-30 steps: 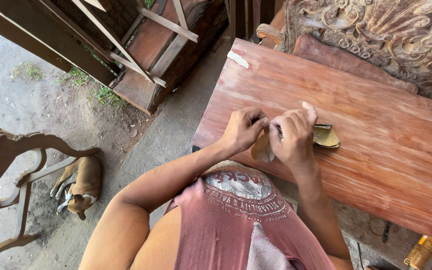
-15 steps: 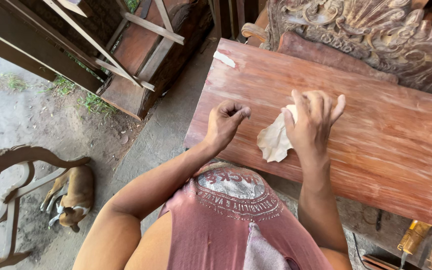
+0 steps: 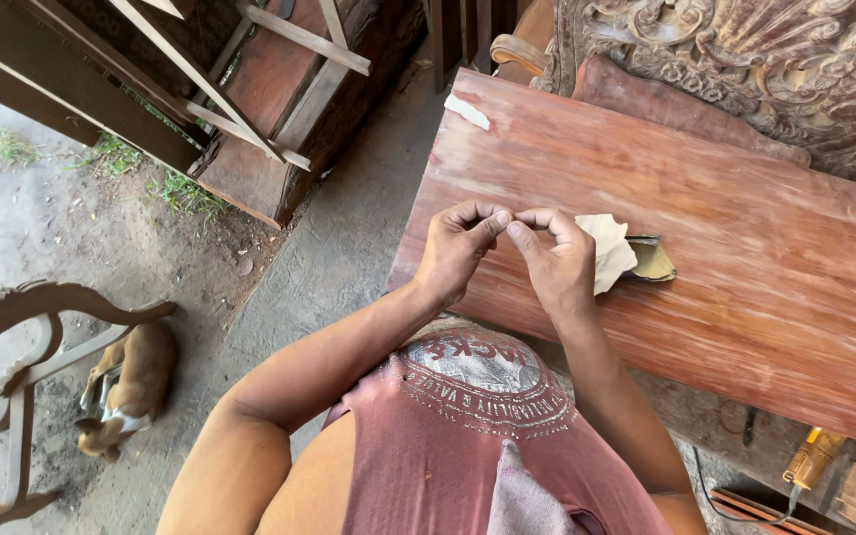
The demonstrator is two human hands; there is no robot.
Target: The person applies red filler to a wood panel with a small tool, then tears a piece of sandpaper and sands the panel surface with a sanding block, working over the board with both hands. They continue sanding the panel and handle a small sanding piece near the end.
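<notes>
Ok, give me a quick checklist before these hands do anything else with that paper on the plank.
1. Left hand over the wooden plank: ok.
2. Right hand meets it fingertip to fingertip: ok.
3. Anything pinched between the fingertips: cannot tell.
4. Tan sheet of paper lies beside the right hand, partly under it: ok.
5. Second, darker sheet beside it: ok.
6. Dog on the ground, apart from the plank: ok.
</notes>
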